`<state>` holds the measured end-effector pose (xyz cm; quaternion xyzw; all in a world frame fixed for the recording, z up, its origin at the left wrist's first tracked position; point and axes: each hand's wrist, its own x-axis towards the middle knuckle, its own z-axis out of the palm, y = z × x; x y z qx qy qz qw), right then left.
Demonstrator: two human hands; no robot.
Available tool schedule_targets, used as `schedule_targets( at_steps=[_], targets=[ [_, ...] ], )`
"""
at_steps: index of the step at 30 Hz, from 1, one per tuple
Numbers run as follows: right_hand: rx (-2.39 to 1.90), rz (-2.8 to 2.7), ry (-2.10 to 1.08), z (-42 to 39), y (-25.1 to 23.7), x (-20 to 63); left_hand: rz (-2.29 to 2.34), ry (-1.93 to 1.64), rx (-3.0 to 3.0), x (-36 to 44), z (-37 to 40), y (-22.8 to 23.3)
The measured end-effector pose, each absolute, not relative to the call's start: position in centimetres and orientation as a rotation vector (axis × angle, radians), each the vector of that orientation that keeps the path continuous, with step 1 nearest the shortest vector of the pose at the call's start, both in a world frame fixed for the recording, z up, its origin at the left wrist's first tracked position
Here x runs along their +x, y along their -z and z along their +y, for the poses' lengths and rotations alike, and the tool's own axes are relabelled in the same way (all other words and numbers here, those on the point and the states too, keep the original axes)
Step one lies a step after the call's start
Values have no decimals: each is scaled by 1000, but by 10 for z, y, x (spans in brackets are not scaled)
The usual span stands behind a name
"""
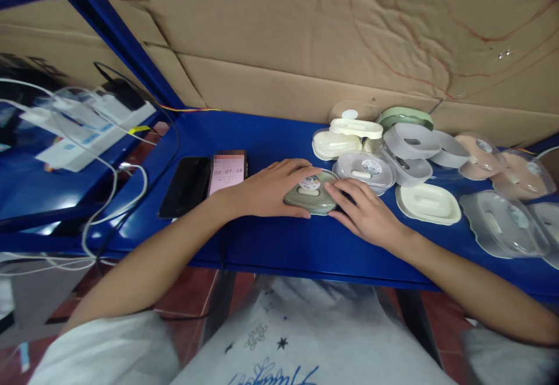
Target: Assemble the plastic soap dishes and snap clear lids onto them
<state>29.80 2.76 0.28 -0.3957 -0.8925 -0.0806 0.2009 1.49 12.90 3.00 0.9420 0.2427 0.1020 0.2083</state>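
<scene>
A green soap box [315,201] with a clear lid and a round label lies on the blue shelf in front of me. My left hand [275,188] wraps round its left side, thumb at the near edge and fingers along the far edge. On the right side, my right hand [364,207] grips the box with bent fingers and thumb. Just beyond my right hand sits a grey soap box [364,170] with a clear lid. A cream soap dish [428,203] lies to the right of it. The underside of the green box is hidden.
Several grey, cream, green and pink soap boxes [480,155] crowd the right side of the blue shelf [271,245]. A phone showing a timer [226,169] and a dark phone [186,187] lie left. A power strip with cables [96,131] is farther left. Cardboard [262,35] stands behind.
</scene>
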Motion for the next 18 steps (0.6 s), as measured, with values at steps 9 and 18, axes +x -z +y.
schedule_targets(
  at_steps=[9, 18],
  targets=[
    [-1062, -2540, 196, 30, -4, 295, 694, -278, 2669, 20, 124, -30],
    [-1455, -2337, 451, 34, -34, 327, 1254, -357, 2807, 2, 145, -39]
  ],
)
